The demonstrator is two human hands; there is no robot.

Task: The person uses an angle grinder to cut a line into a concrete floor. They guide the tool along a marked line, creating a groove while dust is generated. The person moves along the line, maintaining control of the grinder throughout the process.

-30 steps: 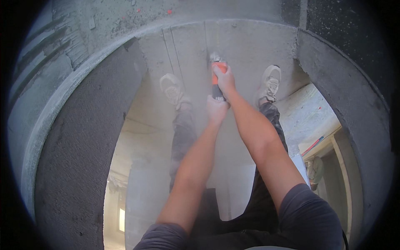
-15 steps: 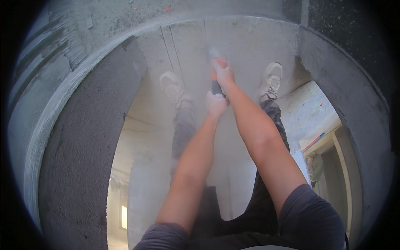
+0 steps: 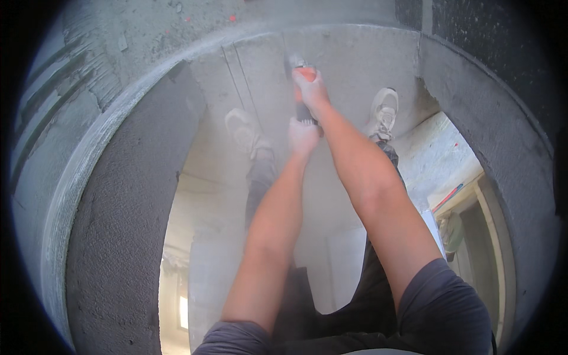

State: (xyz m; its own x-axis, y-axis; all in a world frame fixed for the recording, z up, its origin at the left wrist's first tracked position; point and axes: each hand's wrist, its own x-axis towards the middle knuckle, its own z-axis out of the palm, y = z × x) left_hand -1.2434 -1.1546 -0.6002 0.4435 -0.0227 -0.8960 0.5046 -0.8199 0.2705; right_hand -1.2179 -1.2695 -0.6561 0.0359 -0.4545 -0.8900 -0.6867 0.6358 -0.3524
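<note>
Head view: hands (image 3: 307, 112) around dust-blurred orange tool (image 3: 305, 74).

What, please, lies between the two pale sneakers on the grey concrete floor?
In the head view, between the left pale sneaker and the right pale sneaker are both hands, left hand and right hand, gripping an orange-and-dark power tool amid dust.

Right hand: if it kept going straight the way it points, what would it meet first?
Probably the grey concrete surface just past the orange tool the right hand grips. Dust blurs the depth, so the tool's tip may already touch it.
</note>
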